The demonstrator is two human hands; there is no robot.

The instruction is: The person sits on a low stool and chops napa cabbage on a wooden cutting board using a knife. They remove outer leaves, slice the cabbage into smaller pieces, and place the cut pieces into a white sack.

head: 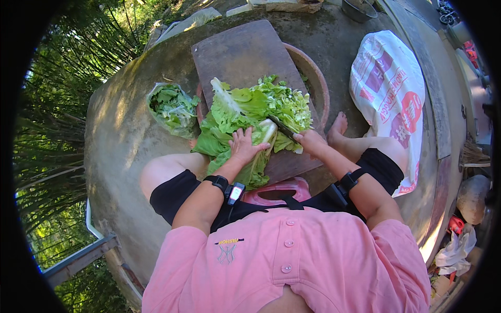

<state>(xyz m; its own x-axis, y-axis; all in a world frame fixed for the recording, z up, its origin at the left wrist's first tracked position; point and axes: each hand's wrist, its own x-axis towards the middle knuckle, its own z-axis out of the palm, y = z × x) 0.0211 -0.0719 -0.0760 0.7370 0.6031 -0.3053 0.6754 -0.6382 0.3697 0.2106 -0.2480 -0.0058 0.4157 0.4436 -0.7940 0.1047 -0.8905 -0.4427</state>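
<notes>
Whole leafy greens (238, 105) with pale stems lie on a dark wooden board (242, 51), which rests across a round basin (313, 70). My left hand (245, 145) presses on the leaves with its fingers spread, beside a thick white stem (269, 131). In my right hand (311, 141) is the handle of a knife (282, 128), its dark blade lying against the leaves just right of that stem. Chopped greens (291, 103) are heaped on the board beyond the knife. The blade's edge is partly hidden by leaves.
A clear plastic bag of greens (174, 109) stands left of the board on the concrete ground (117, 129). At the right lies a large white printed sack (387, 86). A dark basin (358, 9) sits at the far right, and stone blocks (293, 5) line the far edge.
</notes>
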